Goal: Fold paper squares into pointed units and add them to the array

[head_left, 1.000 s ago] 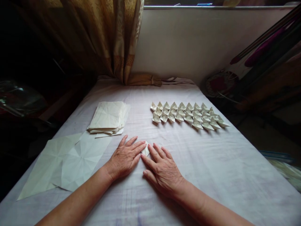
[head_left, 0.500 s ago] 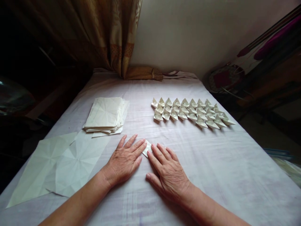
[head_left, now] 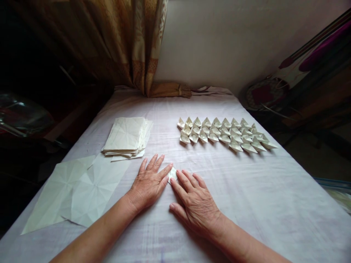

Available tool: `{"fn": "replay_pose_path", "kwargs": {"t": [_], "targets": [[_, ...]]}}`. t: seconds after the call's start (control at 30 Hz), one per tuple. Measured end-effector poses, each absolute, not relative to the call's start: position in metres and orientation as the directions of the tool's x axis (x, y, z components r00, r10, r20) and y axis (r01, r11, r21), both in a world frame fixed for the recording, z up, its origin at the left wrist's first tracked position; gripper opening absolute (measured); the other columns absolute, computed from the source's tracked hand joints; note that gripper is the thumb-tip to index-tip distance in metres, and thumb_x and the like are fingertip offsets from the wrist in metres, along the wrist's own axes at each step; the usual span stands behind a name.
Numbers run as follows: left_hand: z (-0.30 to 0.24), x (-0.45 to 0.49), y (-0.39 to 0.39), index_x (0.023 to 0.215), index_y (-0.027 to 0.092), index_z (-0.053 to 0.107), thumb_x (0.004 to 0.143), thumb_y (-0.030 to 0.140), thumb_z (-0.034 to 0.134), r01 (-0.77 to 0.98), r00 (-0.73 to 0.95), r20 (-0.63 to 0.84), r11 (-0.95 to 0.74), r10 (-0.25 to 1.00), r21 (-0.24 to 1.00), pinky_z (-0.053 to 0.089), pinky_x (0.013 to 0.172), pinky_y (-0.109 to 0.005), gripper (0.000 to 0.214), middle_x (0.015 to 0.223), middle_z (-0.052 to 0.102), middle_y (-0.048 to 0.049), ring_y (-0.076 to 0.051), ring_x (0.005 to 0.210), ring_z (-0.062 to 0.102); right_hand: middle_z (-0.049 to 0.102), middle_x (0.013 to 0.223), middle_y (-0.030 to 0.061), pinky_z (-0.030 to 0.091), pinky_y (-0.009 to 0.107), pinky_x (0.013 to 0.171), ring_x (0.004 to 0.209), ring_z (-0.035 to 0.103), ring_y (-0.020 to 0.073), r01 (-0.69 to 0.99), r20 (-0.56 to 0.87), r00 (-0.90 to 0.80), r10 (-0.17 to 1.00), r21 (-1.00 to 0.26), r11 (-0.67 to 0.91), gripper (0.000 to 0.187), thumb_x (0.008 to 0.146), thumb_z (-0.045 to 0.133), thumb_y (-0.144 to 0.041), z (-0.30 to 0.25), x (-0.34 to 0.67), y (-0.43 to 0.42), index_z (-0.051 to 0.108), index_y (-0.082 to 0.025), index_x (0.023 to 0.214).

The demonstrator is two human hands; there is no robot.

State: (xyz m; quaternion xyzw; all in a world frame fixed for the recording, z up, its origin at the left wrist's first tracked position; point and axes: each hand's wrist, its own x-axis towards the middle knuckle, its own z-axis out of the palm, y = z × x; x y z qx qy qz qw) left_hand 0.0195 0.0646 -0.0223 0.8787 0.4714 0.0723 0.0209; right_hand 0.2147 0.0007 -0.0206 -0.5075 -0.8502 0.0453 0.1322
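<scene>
A small folded piece of white paper (head_left: 172, 175) lies flat on the cloth between my two hands. My left hand (head_left: 148, 182) is spread flat, its index fingertip and thumb touching the paper's left side. From the other side, my right hand (head_left: 194, 197) lies flat with its index and middle fingertips on the paper's right part; its thumb rests apart on the cloth. Fingertips cover the paper's edges. Beyond my left hand are loose creased paper sheets (head_left: 93, 190) and a stack of creased square paper (head_left: 124, 135).
Rows of folded paper boats (head_left: 219, 131) stand at the far right of the cloth-covered surface (head_left: 246, 204). A gold curtain (head_left: 139, 47) hangs at the back left, its fringed end lying on the far edge. A pale wall (head_left: 208, 40) rises behind.
My left thumb has moved up onto the paper, and the left middle finger has come off it and spread away. My right hand stays nearly in place. The camera view has shifted slightly.
</scene>
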Motion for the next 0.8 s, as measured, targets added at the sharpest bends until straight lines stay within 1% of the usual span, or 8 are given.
{"fn": "replay_pose_path", "kwargs": {"t": [0.17,0.37,0.53,0.67,0.73,0.8], "targets": [[-0.018,0.016,0.058,0.14,0.037,0.047,0.096,0.041,0.043,0.835,0.538,0.077,-0.543,0.839,0.085,0.019,0.115,-0.055,0.044,0.153,0.04,-0.005,-0.03,0.142,0.031,0.044,0.148,0.0137,0.025,0.05,0.108,0.134,0.041,0.0333,0.85,0.15,-0.447,0.882,-0.235,0.471,0.062,0.091,0.047,-0.059,-0.02,0.215,0.0,0.05,-0.02,0.14],[-0.016,-0.002,0.044,0.142,0.04,0.043,0.094,0.032,0.045,0.838,0.542,0.048,-0.544,0.839,0.041,0.02,0.114,-0.054,0.048,0.155,0.036,-0.0017,-0.029,0.142,0.03,0.043,0.149,0.0141,0.025,0.051,0.108,0.135,0.04,0.0339,0.85,0.135,-0.443,0.886,-0.251,0.463,0.063,0.092,0.045,-0.059,-0.02,0.215,0.0,0.049,-0.02,0.141],[-0.011,-0.008,0.039,0.143,0.039,0.041,0.094,0.033,0.044,0.84,0.541,0.02,-0.542,0.841,0.016,0.021,0.113,-0.055,0.049,0.153,0.04,-0.0036,-0.03,0.141,0.032,0.042,0.149,0.014,0.023,0.051,0.109,0.136,0.038,0.0332,0.846,0.127,-0.444,0.887,-0.266,0.462,0.061,0.092,0.046,-0.058,-0.022,0.216,0.0,0.048,-0.023,0.142],[-0.004,-0.001,0.038,0.138,0.035,0.05,0.095,0.04,0.044,0.834,0.551,0.074,-0.552,0.831,-0.004,0.019,0.115,-0.053,0.043,0.149,0.045,-0.0043,-0.029,0.139,0.036,0.041,0.15,0.0134,0.023,0.052,0.109,0.136,0.038,0.0338,0.846,0.114,-0.441,0.89,-0.279,0.455,0.057,0.091,0.05,-0.056,-0.02,0.215,0.002,0.049,-0.029,0.14],[-0.002,0.004,0.037,0.133,0.032,0.056,0.095,0.042,0.046,0.819,0.571,0.123,-0.573,0.812,-0.019,0.018,0.116,-0.051,0.041,0.146,0.049,-0.0045,-0.028,0.138,0.037,0.042,0.149,0.0145,0.024,0.052,0.109,0.136,0.039,0.0342,0.847,0.108,-0.442,0.89,-0.278,0.454,0.057,0.09,0.051,-0.055,-0.019,0.215,0.002,0.05,-0.028,0.14],[-0.001,0.008,0.035,0.13,0.028,0.059,0.094,0.041,0.048,0.799,0.597,0.163,-0.6,0.786,-0.031,0.018,0.117,-0.05,0.039,0.143,0.053,-0.0037,-0.027,0.137,0.039,0.043,0.148,0.0149,0.025,0.052,0.108,0.136,0.039,0.0342,0.846,0.108,-0.446,0.889,-0.273,0.458,0.056,0.09,0.052,-0.054,-0.018,0.215,0.0,0.05,-0.027,0.14]]}}
